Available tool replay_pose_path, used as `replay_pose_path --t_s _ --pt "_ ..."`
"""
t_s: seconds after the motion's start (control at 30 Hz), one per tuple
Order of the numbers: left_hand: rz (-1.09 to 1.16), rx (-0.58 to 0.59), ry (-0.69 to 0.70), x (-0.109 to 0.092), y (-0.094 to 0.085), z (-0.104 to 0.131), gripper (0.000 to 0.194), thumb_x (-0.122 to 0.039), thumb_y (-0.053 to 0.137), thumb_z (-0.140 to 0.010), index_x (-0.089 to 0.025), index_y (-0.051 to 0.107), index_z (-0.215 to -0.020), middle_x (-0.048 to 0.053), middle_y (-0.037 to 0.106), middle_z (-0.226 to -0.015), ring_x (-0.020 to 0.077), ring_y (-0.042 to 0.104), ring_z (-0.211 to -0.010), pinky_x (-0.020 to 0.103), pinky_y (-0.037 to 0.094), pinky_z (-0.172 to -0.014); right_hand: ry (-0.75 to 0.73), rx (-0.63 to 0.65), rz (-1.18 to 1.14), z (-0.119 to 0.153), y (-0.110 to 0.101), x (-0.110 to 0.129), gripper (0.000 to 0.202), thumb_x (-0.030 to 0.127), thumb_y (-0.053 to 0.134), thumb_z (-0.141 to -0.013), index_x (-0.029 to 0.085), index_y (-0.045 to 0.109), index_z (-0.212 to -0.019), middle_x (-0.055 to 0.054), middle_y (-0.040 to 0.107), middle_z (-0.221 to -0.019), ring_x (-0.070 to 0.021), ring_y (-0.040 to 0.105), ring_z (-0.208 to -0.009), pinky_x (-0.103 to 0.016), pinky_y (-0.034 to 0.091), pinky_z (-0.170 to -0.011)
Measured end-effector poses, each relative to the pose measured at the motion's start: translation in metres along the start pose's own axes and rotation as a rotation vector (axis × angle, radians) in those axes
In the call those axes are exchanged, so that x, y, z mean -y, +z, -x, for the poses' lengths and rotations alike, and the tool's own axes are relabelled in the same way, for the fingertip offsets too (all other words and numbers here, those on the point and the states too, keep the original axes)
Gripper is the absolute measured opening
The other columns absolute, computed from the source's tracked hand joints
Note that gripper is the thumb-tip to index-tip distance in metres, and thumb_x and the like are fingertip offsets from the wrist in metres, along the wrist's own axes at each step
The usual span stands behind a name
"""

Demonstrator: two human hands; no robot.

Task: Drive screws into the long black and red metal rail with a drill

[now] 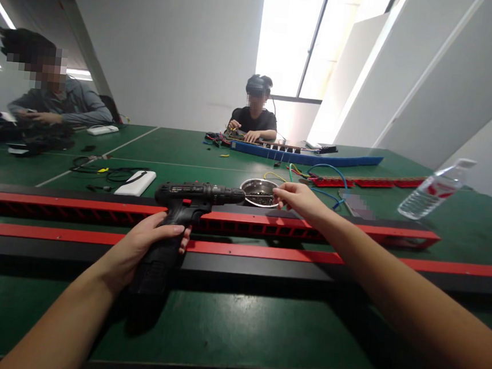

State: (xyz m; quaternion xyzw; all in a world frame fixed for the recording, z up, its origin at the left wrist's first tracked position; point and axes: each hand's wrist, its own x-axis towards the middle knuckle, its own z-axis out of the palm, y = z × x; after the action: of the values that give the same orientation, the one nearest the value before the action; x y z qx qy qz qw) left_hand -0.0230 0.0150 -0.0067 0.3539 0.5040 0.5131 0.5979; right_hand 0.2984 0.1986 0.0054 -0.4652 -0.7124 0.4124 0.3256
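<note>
My left hand (150, 244) is wrapped round the grip of a black cordless drill (189, 191). The drill lies level, its chuck turned to the right. A long thin bit (259, 196) sticks out of the chuck. At the far end of this bit, the fingers of my right hand (298, 199) are pinched together; what they hold is too small to make out. Behind the bit stands a round metal bowl (245, 183) with many small dark pieces inside, which look like screws.
Two long red-and-black rails (73, 235) cross the green table (250, 328). Beyond are a white power bank (136, 183), cables (86, 165), a tilted water bottle (437, 190), red strips (375, 182) and a blue strip (308, 156). Two people (255, 116) sit across the table.
</note>
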Motion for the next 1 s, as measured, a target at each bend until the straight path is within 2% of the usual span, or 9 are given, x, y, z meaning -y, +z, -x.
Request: replay_pose_path --t_s 0.17,0.27,0.33,0.5,0.67,0.77,0.87,0.93,1.0 --pt "0.079 -0.019 0.014 -0.001 -0.001 -0.002 0.022 -0.017 0.079 -0.078 -0.011 0.069 -0.096 0.008 0.067 -0.086 0.0161 0.066 -0.072 0.025 0.058 -0.064 0.013 -0.055 0.413 -0.05 0.002 -0.008 0.012 0.025 0.072 -0.08 0.014 0.074 -0.084 -0.005 0.07 -0.074 -0.0147 0.06 -0.063 -0.026 0.043 -0.058" --pt "0.12 -0.01 -0.008 -0.003 0.0 -0.002 0.02 -0.015 0.078 -0.077 -0.01 0.069 -0.095 0.009 0.066 -0.085 0.0164 0.065 -0.071 0.025 0.059 -0.063 0.038 -0.014 0.618 -0.067 0.013 -0.008 0.016 0.026 0.072 -0.078 0.015 0.078 -0.088 -0.006 0.07 -0.073 -0.0161 0.062 -0.061 -0.026 0.042 -0.057" --pt "0.142 -0.004 -0.008 -0.004 0.0 -0.003 0.019 -0.014 0.077 -0.078 -0.009 0.07 -0.094 0.009 0.066 -0.086 0.0158 0.065 -0.071 0.025 0.059 -0.063 0.043 -0.009 0.741 -0.073 0.024 -0.006 0.021 0.028 0.072 -0.078 0.017 0.08 -0.094 -0.008 0.073 -0.079 -0.0195 0.066 -0.069 -0.027 0.044 -0.061" --pt "0.14 0.006 -0.011 -0.005 0.0 -0.002 0.017 -0.014 0.076 -0.079 -0.008 0.07 -0.094 0.009 0.065 -0.085 0.0145 0.065 -0.07 0.024 0.058 -0.065 0.089 -0.005 0.869 -0.076 0.039 0.001 0.033 0.038 0.07 -0.083 0.018 0.079 -0.107 -0.014 0.076 -0.095 -0.0256 0.071 -0.084 -0.029 0.048 -0.069" --pt "0.142 0.018 -0.01 -0.004 -0.003 -0.002 0.018 -0.013 0.075 -0.079 -0.01 0.069 -0.095 0.009 0.066 -0.086 0.015 0.065 -0.071 0.024 0.059 -0.064 0.154 -0.015 0.928 -0.074 0.032 0.005 0.04 0.042 0.073 -0.081 0.016 0.077 -0.111 -0.017 0.077 -0.102 -0.0268 0.072 -0.09 -0.03 0.051 -0.075" --pt "0.152 0.041 -0.005 -0.003 -0.005 -0.002 0.018 -0.013 0.075 -0.08 -0.011 0.069 -0.097 0.009 0.066 -0.09 0.0151 0.065 -0.073 0.025 0.059 -0.065 0.179 0.076 0.985 -0.069 0.03 0.007 0.048 0.049 0.076 -0.077 0.019 0.076 -0.114 -0.015 0.077 -0.106 -0.0286 0.072 -0.093 -0.032 0.052 -0.077" --pt "0.162 0.051 -0.005 -0.002 -0.006 -0.001 0.018 -0.012 0.075 -0.08 -0.011 0.068 -0.097 0.009 0.065 -0.092 0.0151 0.065 -0.074 0.025 0.058 -0.065 0.145 0.143 1.039 -0.064 0.031 0.007 0.056 0.059 0.076 -0.074 0.028 0.074 -0.12 -0.011 0.076 -0.117 -0.0318 0.071 -0.105 -0.036 0.053 -0.084" --pt "0.161 0.042 -0.012 -0.002 -0.005 -0.001 0.019 -0.011 0.075 -0.079 -0.01 0.068 -0.098 0.009 0.065 -0.092 0.0152 0.065 -0.074 0.025 0.059 -0.065 0.137 0.154 1.058 -0.062 0.033 0.006 0.054 0.059 0.074 -0.076 0.03 0.074 -0.121 -0.01 0.076 -0.118 -0.0329 0.07 -0.108 -0.039 0.053 -0.088" --pt "0.156 0.033 -0.016 -0.002 -0.004 -0.001 0.02 -0.012 0.075 -0.079 -0.01 0.069 -0.098 0.009 0.066 -0.091 0.0151 0.065 -0.073 0.025 0.059 -0.065 0.15 0.144 1.071 -0.063 0.033 0.004 0.05 0.055 0.074 -0.077 0.027 0.075 -0.118 -0.012 0.076 -0.114 -0.0336 0.07 -0.106 -0.04 0.052 -0.088"
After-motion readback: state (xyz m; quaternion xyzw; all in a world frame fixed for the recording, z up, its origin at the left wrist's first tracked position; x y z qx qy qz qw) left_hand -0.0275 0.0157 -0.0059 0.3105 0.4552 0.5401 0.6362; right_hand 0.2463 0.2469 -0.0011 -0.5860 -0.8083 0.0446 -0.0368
